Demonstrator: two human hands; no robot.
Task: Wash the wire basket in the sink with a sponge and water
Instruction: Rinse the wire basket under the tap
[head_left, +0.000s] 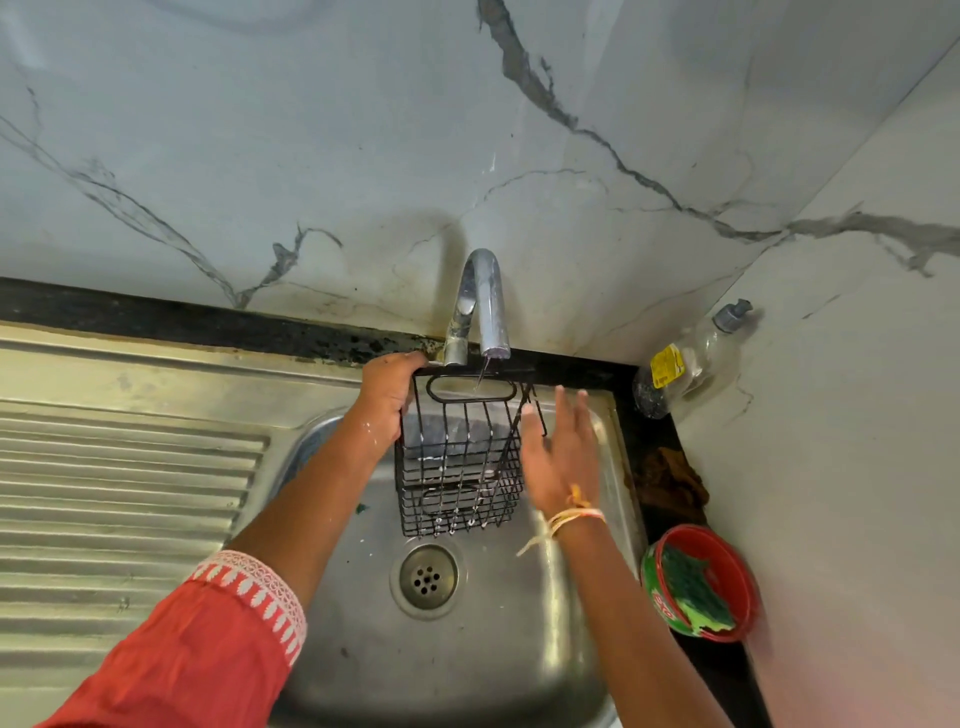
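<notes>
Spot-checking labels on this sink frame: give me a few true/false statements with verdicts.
1. The left hand grips the black wire basket. True.
2. The right hand holds the green sponge. False: its fingers are straight and hold nothing; the sponge lies in the red round tub.
3. The curved chrome tap runs a thin stream of water. True.
4. The basket rests on the round steel drain. False: it is held under the tap.

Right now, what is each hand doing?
Left hand: grips the wire basket by its top edge.
Right hand: open, fingers straight, holding nothing.
</notes>
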